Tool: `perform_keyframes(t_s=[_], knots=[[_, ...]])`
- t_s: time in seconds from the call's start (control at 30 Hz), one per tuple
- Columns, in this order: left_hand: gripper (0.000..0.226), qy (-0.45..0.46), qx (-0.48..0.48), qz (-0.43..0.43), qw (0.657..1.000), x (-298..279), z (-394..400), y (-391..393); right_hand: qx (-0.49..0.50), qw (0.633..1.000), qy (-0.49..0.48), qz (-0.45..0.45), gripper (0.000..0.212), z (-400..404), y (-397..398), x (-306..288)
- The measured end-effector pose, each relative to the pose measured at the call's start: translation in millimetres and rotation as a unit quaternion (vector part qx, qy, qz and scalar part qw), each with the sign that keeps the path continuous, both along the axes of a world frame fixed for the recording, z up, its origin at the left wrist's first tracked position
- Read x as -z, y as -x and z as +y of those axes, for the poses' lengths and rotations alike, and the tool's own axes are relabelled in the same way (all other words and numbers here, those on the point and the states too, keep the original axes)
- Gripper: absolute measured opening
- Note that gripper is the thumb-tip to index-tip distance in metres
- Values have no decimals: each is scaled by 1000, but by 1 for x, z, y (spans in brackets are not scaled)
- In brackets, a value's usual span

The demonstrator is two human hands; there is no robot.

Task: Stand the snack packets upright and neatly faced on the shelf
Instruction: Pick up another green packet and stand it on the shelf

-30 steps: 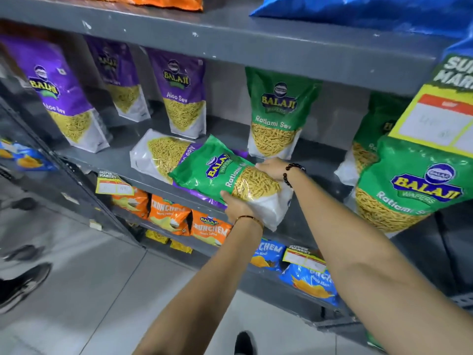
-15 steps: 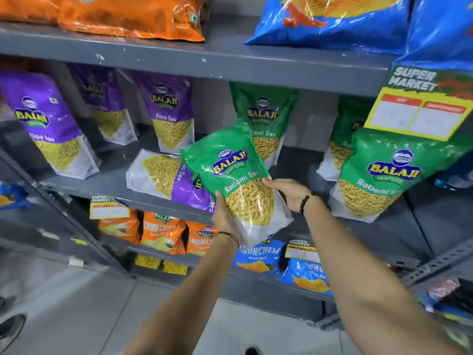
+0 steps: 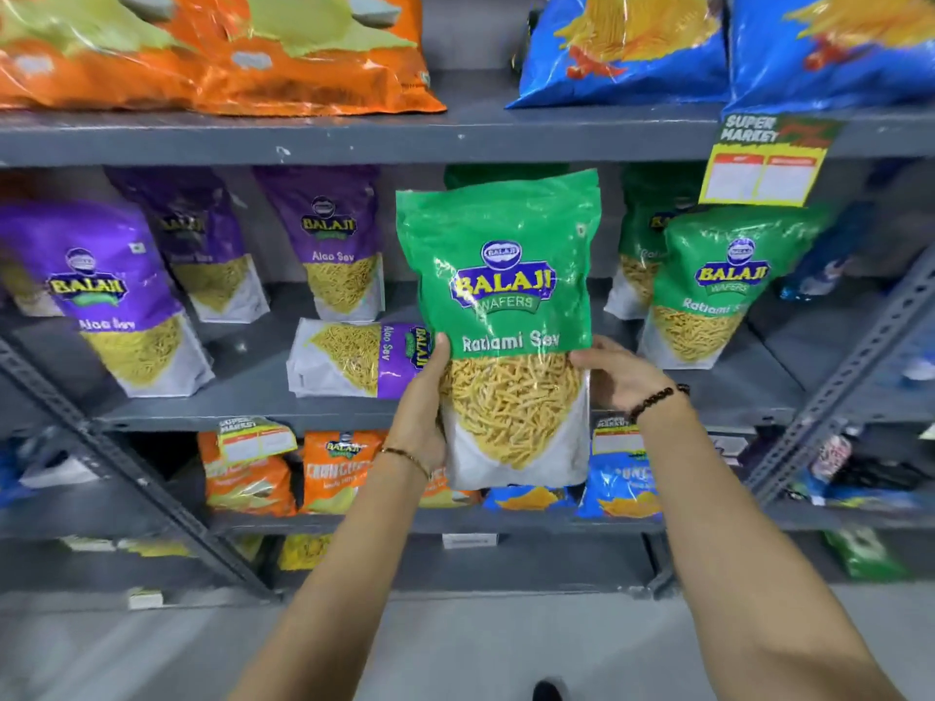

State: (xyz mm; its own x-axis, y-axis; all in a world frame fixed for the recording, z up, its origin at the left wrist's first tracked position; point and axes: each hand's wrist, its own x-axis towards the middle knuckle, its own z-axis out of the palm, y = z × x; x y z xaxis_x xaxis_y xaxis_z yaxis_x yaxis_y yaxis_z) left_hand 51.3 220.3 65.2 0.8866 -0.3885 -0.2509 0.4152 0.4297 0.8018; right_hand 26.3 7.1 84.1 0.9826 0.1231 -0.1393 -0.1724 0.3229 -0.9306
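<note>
The green packet [image 3: 498,306] was tilted; now both hands, left [image 3: 422,402] and right [image 3: 614,374], hold it straight up in front of the shelf [image 3: 253,414].

Landmark: the Ratlami Sev packet [image 3: 498,296] was held upright before the middle shelf [image 3: 243,412].
Hands: left hand [image 3: 422,412] gripped its left edge, right hand [image 3: 614,376] its right edge.
Left of it: an Aloo Sev packet [image 3: 354,357] lay flat on that shelf; three more [image 3: 109,301] stood beyond.
Right of it: another Ratlami Sev packet [image 3: 718,290] stood.
Above: large bags [image 3: 212,53] on the top shelf.
</note>
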Motion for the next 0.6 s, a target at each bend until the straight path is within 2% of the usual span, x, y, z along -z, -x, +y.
perform_keyframes(t_s=[0.1, 0.2, 0.23, 0.37, 0.47, 0.6], knots=[[35, 11, 25, -21, 999, -8, 5, 6, -28, 999, 19, -41, 53, 5, 14, -19], [31, 8, 31, -39, 999, -12, 5, 4, -13, 999, -2, -51, 74, 2, 16, -22], [31, 7, 36, -41, 998, -12, 3, 2, -5, 999, -2, -52, 77, -1, 12, -18], [31, -11, 43, -52, 998, -4, -8, -11, -6, 999, -10, -41, 60, -15, -1, -2], [32, -57, 48, -57, 996, 7, -19, -26, -7, 1000, -11, -14, 66, -29, -16, 15], [32, -128, 46, -106, 985, 23, -39, -64, 29, 1000, -9, 7, 76, -45, -47, 37]])
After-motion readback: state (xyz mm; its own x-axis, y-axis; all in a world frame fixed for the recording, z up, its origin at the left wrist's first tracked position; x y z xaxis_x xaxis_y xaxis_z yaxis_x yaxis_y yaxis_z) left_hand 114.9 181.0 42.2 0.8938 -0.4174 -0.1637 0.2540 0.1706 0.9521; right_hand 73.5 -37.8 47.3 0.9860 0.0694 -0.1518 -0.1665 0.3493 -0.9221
